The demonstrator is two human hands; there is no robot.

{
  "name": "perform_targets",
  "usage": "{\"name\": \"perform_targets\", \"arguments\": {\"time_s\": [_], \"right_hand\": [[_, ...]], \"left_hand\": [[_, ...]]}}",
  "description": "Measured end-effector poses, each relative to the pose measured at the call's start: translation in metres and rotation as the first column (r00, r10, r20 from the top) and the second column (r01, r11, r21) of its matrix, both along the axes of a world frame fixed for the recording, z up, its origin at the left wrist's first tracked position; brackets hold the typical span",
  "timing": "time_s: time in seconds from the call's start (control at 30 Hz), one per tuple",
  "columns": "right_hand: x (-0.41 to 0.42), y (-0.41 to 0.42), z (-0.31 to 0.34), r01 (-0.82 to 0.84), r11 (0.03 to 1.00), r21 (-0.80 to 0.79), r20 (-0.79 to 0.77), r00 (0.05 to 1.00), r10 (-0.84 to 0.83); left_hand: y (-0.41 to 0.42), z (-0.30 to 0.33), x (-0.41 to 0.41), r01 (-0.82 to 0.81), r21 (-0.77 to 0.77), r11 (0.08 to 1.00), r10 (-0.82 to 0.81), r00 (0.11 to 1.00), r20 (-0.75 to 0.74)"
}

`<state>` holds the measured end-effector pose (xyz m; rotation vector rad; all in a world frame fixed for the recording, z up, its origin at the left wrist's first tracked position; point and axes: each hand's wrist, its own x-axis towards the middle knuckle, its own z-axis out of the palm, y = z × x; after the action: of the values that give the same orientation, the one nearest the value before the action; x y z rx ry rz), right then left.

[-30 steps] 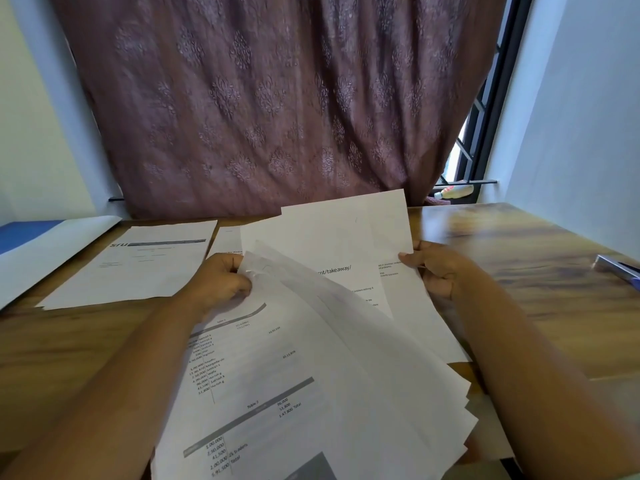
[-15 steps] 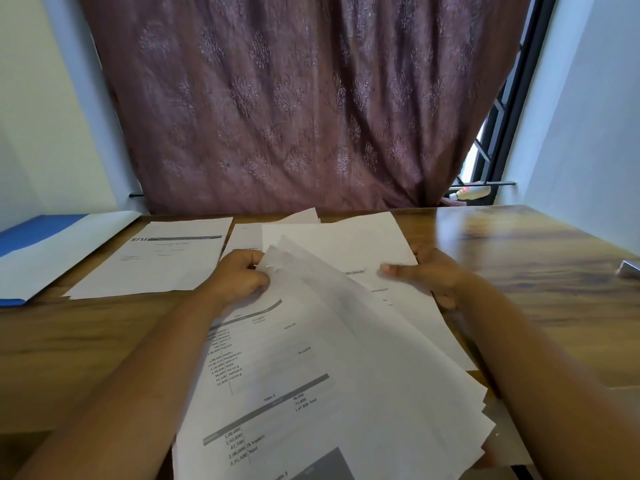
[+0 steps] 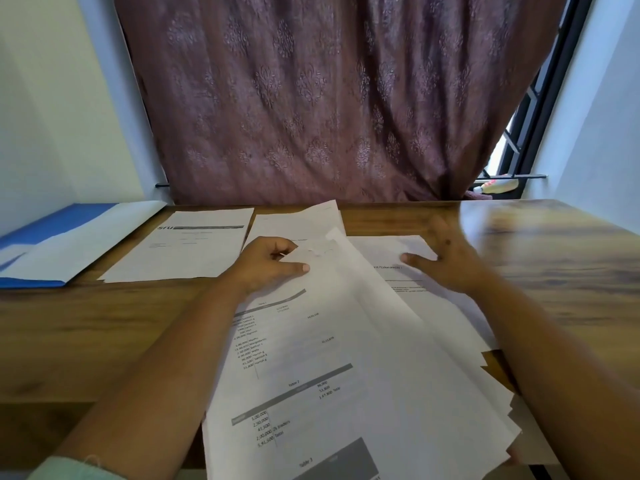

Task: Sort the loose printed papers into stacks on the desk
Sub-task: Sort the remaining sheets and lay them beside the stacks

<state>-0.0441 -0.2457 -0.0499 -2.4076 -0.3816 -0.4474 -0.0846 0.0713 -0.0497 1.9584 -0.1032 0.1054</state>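
Left hand (image 3: 268, 263) grips the top edge of a fanned bundle of printed papers (image 3: 311, 375), thumb stretched across the top sheet, fingers curled round behind. The bundle slopes from that hand down toward the near edge of the bench (image 3: 86, 334); the top sheet carries tables of figures, and the corners of the lower sheets splay out at the right.

Right hand (image 3: 446, 261) lies flat, fingers straight and spread, blurred, pressing on a single sheet (image 3: 408, 251) that rests on the bench just right of the bundle. Part of a printed line ending in "/takeaway/" shows on it beside the thumb.

Behind the left hand another sheet (image 3: 298, 220) lies on the bench, its far corner lifted a little. Left of that sits a small stack with a dark header bar (image 3: 187, 247), flat and square to the far edge. Farther left, a blue and white folder (image 3: 69, 237) lies at the bench's corner.

A maroon patterned curtain (image 3: 311, 98) hangs behind the bench. A window frame (image 3: 519, 140) shows at its right edge, with pale walls on either side.
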Motion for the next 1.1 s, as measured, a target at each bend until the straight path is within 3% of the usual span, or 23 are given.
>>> {"name": "perform_targets", "arguments": {"time_s": [0.03, 0.1, 0.17, 0.23, 0.3, 0.47, 0.67, 0.73, 1.1], "right_hand": [[-0.012, 0.010, 0.005, -0.139, 0.978, 0.159, -0.096, 0.983, 0.155], [-0.027, 0.027, 0.008, -0.313, 0.880, 0.357, -0.310, 0.849, 0.427], [-0.030, 0.038, 0.002, -0.415, 0.852, 0.320, -0.325, 0.797, 0.510], [-0.030, 0.043, -0.001, -0.434, 0.874, 0.217, -0.226, 0.849, 0.478], [-0.028, 0.044, -0.002, -0.425, 0.878, 0.222, -0.195, 0.862, 0.467], [-0.023, 0.042, -0.007, -0.351, 0.818, 0.455, -0.350, 0.775, 0.527], [-0.014, 0.042, -0.014, -0.246, 0.887, 0.392, -0.373, 0.838, 0.398], [-0.015, 0.042, -0.012, -0.217, 0.870, 0.442, -0.384, 0.831, 0.402], [-0.022, 0.042, -0.012, -0.291, 0.858, 0.423, -0.237, 0.878, 0.415]], "left_hand": [[0.000, 0.001, -0.001, 0.017, -0.006, 1.000, -0.017, 1.000, 0.010], [0.001, 0.002, -0.002, 0.051, -0.001, 0.999, -0.051, 0.998, 0.023], [0.000, 0.003, -0.002, 0.075, 0.020, 0.997, -0.076, 0.997, 0.029], [0.002, 0.002, -0.001, 0.089, 0.035, 0.995, -0.090, 0.995, 0.041], [0.004, 0.001, 0.000, 0.083, 0.017, 0.996, -0.084, 0.995, 0.060], [0.002, 0.000, 0.001, 0.059, 0.104, 0.993, -0.067, 0.994, 0.085], [0.003, -0.001, 0.004, 0.071, 0.123, 0.990, -0.084, 0.991, 0.106], [0.005, -0.001, 0.005, 0.067, 0.133, 0.989, -0.085, 0.987, 0.134], [0.005, 0.002, 0.000, 0.112, 0.156, 0.981, -0.131, 0.985, 0.113]]}}
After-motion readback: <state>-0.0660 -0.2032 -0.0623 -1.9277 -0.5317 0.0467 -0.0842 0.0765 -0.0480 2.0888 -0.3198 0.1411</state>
